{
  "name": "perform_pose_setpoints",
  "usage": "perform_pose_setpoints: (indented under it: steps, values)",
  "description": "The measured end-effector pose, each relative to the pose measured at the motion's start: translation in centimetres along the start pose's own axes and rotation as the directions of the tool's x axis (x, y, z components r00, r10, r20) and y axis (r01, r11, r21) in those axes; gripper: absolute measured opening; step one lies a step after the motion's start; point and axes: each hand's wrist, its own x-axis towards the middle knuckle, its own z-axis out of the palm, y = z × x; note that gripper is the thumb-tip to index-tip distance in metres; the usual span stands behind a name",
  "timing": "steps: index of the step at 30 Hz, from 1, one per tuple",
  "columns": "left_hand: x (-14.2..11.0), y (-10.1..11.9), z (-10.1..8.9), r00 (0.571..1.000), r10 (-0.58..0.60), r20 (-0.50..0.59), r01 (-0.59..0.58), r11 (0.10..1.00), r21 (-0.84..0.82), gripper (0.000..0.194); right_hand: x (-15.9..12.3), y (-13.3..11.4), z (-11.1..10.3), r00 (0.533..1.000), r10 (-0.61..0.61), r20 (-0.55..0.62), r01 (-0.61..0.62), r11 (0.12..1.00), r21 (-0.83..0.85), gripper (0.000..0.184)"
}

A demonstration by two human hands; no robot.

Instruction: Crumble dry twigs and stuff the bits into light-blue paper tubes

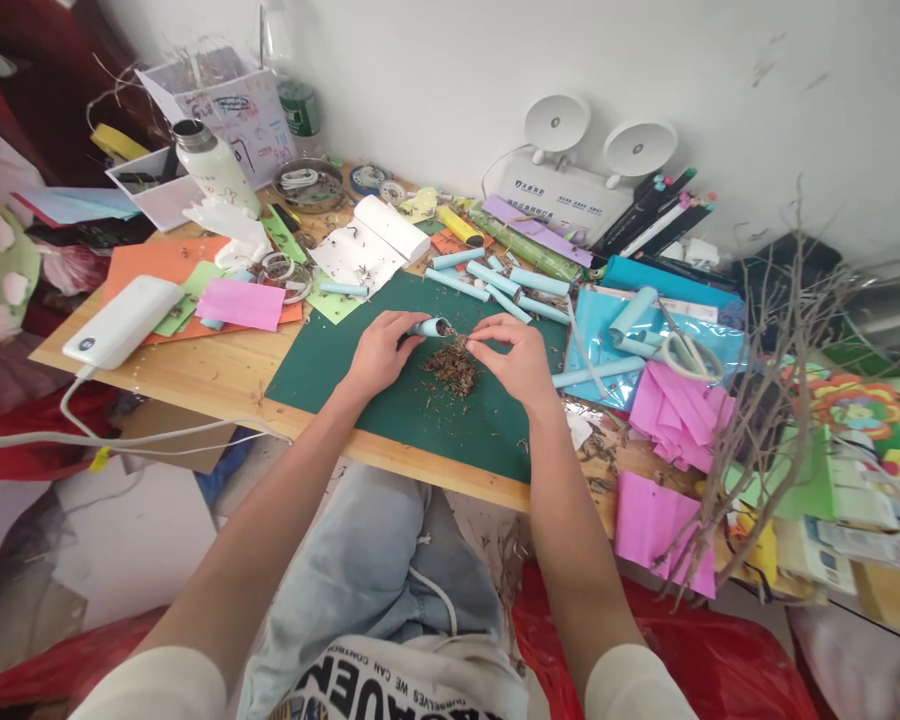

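Observation:
Over a green cutting mat [322, 375], my left hand [381, 352] grips a light blue paper tube [429, 327], its open end facing right. My right hand [511, 355] is closed in a pinch at that open end, with brown dried plant bits [459, 342] between its fingertips and the tube. Below both hands lies a small heap of the same brown bits [451, 370], with crumbs scattered around it on the mat. Several more blue paper tubes [495, 282] lie at the mat's far edge.
White scissors [686, 350] lie on blue film at the right, near pink paper [679, 415] and a bundle of dry twigs [780, 420]. At the left are a white power bank [124, 322] with a cable and a white bottle [216, 165]. An emergency light [562, 190] stands against the wall.

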Motion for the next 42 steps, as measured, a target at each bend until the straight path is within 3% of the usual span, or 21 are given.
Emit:
perform_pose_setpoints:
  steps: [4, 9, 11, 18, 24, 27, 31, 39, 42]
  values:
    - [0.0, 0.0, 0.1, 1.0, 0.002, 0.0, -0.002, 1.0, 0.002, 0.029, 0.0, -0.2, 0.1, 0.996, -0.03, -0.079, 0.023, 0.996, -0.086, 0.007]
    - [0.0, -0.1, 0.1, 1.0, 0.011, -0.016, -0.011, 1.0, 0.008, 0.029, 0.0, -0.4, 0.8, 0.982, 0.028, -0.187, 0.014, 0.976, 0.216, 0.012]
    - [0.0, -0.1, 0.0, 1.0, 0.02, -0.019, -0.02, 1.0, 0.01, 0.029, -0.2, -0.9, 1.4, 0.976, 0.034, -0.216, 0.026, 0.964, 0.266, 0.014]
    - [-0.1, -0.2, 0.0, 0.999, 0.029, -0.014, -0.029, 1.0, 0.01, 0.028, -0.9, -2.7, 3.8, 0.954, -0.177, -0.242, 0.174, 0.984, -0.035, 0.01]
    - [-0.1, 0.0, 0.0, 1.0, 0.019, -0.008, -0.019, 1.0, 0.013, 0.028, -1.3, -2.5, 4.2, 0.952, -0.201, -0.233, 0.198, 0.979, -0.035, 0.011]
    - [-0.1, 0.1, -0.1, 1.0, 0.017, -0.005, -0.017, 1.0, 0.017, 0.028, -1.3, -2.4, 4.3, 0.961, -0.185, -0.208, 0.183, 0.983, -0.026, 0.023]
    - [0.0, 0.1, -0.1, 1.0, 0.024, -0.006, -0.024, 1.0, 0.016, 0.028, -1.3, -2.0, 4.4, 0.951, -0.224, -0.212, 0.204, 0.972, -0.114, 0.012]
    - [0.0, -0.1, 0.1, 0.999, 0.034, -0.008, -0.034, 0.999, 0.012, 0.028, -1.3, -2.6, 3.9, 0.96, -0.273, -0.059, 0.24, 0.915, -0.325, 0.025]
    - [0.0, 0.0, 0.0, 1.0, 0.03, -0.001, -0.03, 1.0, 0.007, 0.029, -1.5, -2.6, 3.7, 0.948, -0.293, -0.123, 0.247, 0.922, -0.298, 0.026]
